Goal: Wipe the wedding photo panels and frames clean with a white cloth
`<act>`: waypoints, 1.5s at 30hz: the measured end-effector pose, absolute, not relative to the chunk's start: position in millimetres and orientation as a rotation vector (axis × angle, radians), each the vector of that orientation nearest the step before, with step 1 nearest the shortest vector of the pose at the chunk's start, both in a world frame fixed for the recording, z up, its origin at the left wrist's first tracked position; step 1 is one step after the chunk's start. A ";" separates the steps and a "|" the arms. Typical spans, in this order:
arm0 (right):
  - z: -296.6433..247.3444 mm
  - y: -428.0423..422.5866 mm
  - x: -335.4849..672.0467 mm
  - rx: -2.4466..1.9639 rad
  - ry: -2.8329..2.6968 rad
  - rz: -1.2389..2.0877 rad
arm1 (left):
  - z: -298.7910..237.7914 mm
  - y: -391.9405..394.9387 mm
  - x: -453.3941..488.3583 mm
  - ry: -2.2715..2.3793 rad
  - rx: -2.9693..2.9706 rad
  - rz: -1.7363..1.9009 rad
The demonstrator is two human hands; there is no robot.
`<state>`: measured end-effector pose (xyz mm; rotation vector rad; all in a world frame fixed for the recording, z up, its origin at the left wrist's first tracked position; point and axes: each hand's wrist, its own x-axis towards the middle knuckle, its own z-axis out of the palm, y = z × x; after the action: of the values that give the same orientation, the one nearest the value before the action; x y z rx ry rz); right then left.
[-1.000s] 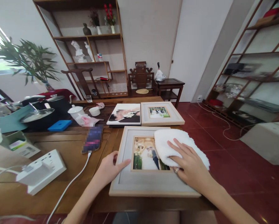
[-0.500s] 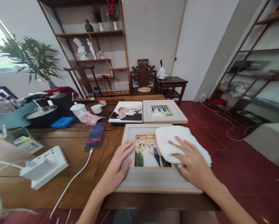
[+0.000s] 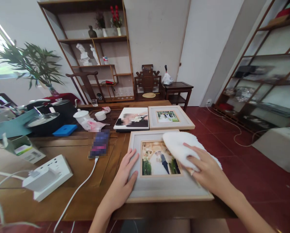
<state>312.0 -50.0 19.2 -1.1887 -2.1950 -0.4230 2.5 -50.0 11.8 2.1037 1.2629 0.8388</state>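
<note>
A framed wedding photo (image 3: 159, 187) with a pale wooden frame lies flat at the near edge of the wooden table (image 3: 86, 168). My left hand (image 3: 124, 183) rests flat on the frame's left border, fingers stretched out. My right hand (image 3: 205, 168) presses a white fluffy cloth (image 3: 179, 145) onto the right side of the frame, fingers spread over the cloth. The cloth covers the frame's upper right corner.
Beyond it lie a second framed photo (image 3: 170, 117) and an unframed print (image 3: 132, 118). A phone (image 3: 99, 143) on a white cable, a white power strip (image 3: 46, 176), a teapot (image 3: 81, 116), pots (image 3: 43, 118) and a small box (image 3: 23, 147) sit to the left. Red tiled floor is on the right.
My left hand slid from the frame's left edge up onto its border. My right hand and the cloth shifted slightly right across the frame.
</note>
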 end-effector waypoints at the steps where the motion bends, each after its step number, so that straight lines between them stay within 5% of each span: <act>1: 21.6 -44.7 314.9 -1.197 -2.152 -0.470 | 11.5 -49.7 2.5 1.264 2.107 0.841; 6: 34.5 -11.0 316.0 -1.160 -2.127 -0.652 | 11.9 -47.1 1.8 1.269 2.124 0.839; 19: 23.5 9.9 291.9 -1.302 -2.512 -0.377 | 13.0 -45.0 0.7 1.224 2.059 0.908; 34: 56.1 -110.9 274.3 -1.091 -2.670 0.074 | 11.5 -43.4 2.2 1.275 2.112 0.879; 45: 43.9 9.9 279.2 -1.392 -2.421 -0.381 | 13.8 -42.2 1.0 1.150 2.215 0.882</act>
<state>279.2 9.9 43.9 -1.3919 -2.4208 -0.3812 1.0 -42.2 13.8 2.2151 1.1503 0.8824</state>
